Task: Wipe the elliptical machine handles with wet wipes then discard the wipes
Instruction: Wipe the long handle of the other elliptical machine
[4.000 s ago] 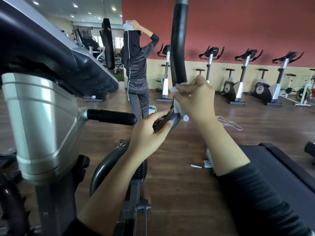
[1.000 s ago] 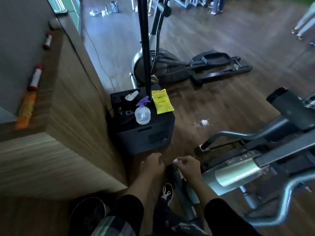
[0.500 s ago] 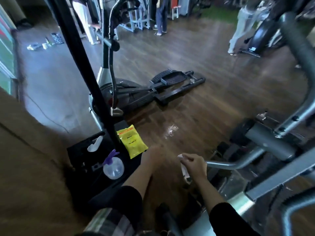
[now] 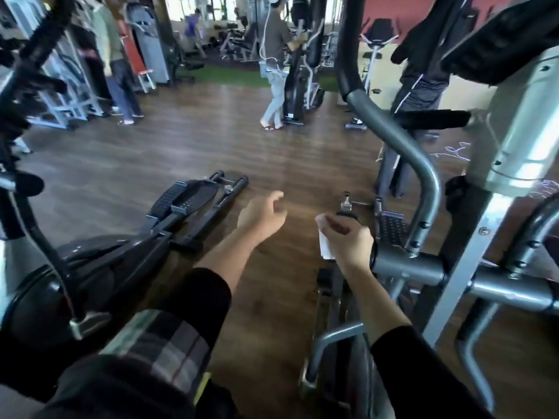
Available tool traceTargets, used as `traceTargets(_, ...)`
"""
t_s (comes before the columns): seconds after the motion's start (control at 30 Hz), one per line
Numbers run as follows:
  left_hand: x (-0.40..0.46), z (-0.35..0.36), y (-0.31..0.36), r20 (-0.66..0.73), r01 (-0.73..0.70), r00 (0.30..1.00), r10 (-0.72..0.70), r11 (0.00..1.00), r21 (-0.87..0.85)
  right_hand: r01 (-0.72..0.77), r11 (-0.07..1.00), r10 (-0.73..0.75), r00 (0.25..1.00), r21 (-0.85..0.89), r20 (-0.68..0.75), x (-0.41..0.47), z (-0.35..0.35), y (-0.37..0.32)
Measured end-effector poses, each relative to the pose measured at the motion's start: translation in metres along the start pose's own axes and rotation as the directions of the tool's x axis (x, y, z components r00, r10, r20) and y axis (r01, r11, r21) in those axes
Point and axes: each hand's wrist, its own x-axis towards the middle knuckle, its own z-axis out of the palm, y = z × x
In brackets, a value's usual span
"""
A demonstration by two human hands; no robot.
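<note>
My right hand (image 4: 344, 237) is closed around a white wet wipe (image 4: 325, 247), which hangs below the fist. It hovers just left of the elliptical's grey moving arm (image 4: 402, 146), whose black foam handle (image 4: 344, 49) rises to the top of the view. A short black fixed handle (image 4: 432, 119) sticks out from the silver column (image 4: 526, 131). My left hand (image 4: 261, 216) is held out over the floor, fingers loosely curled, holding nothing.
A second elliptical (image 4: 99, 255) stands at the left with its pedals (image 4: 187, 198) stretched over the wooden floor (image 4: 211, 140). Several people stand by machines at the back (image 4: 276, 71). One in dark clothes (image 4: 423, 71) stands right behind my elliptical.
My view has swung up from the black box with the spray bottle and yellow pack to the gym floor. My right hand still holds the wipe and now sits beside the elliptical's arm.
</note>
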Motion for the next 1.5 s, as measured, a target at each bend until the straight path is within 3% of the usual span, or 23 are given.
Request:
traceTargets(0.07, 0.032, -0.017, 0.021, -0.009, -0.061, 0.998, 0.061, 0.998, -0.011, 0.063, 0.998, -0.061, 0.993, 0.019, -0.098, 0.019, -0.011, -0.024)
traceTargets(0.17, 0.078, -0.04, 0.058, -0.071, -0.161, 0.986, 0.151, 0.974, -0.162, 0.174, 0.984, -0.164, 0.96, 0.027, -0.226, 0.051, -0.031, -0.056)
traceTargets(0.33, 0.132, -0.068, 0.112, -0.198, -0.319, 0.943, 0.267, 0.897, -0.307, 0.334, 0.94, -0.292, 0.89, 0.064, -0.35, 0.115, -0.059, -0.11)
traceTargets(0.43, 0.154, -0.078, 0.136, -0.272, -0.414, 0.899, 0.344, 0.87, -0.269, 0.401, 0.916, -0.371, 0.85, 0.003, -0.375, 0.157, -0.065, -0.132)
traceTargets(0.57, 0.178, -0.082, 0.158, -0.332, -0.474, 0.856, 0.397, 0.86, -0.192, 0.441, 0.897, -0.418, 0.867, 0.028, -0.27, 0.197, -0.059, -0.149)
traceTargets(0.7, 0.198, -0.075, 0.17, -0.406, -0.525, 0.822, 0.4, 0.809, -0.265, 0.438, 0.898, -0.434, 0.898, 0.041, -0.073, 0.217, -0.054, -0.149)
traceTargets(0.8, 0.211, -0.069, 0.172, -0.451, -0.565, 0.796, 0.404, 0.763, -0.314, 0.477, 0.875, -0.476, 0.879, 0.081, -0.029, 0.223, -0.052, -0.143)
traceTargets(0.93, 0.227, -0.067, 0.174, -0.493, -0.604, 0.776, 0.392, 0.686, -0.406, 0.31, 0.895, -0.341, 0.939, 0.32, 0.047, 0.235, -0.045, -0.138)
traceTargets(1.07, 0.236, -0.07, 0.177, -0.478, -0.594, 0.791, 0.382, 0.666, -0.451, 0.221, 0.873, -0.268, 0.962, 0.434, 0.048, 0.248, -0.035, -0.144)
traceTargets(1.27, 0.244, -0.074, 0.181, -0.472, -0.583, 0.804, 0.36, 0.632, -0.511, 0.32, 0.907, -0.345, 0.937, 0.273, 0.047, 0.236, -0.042, -0.141)
traceTargets(1.5, 0.252, -0.081, 0.183, -0.445, -0.595, 0.802, 0.398, 0.594, -0.541, 0.259, 0.901, -0.273, 0.962, 0.348, -0.008, 0.262, -0.026, -0.171)
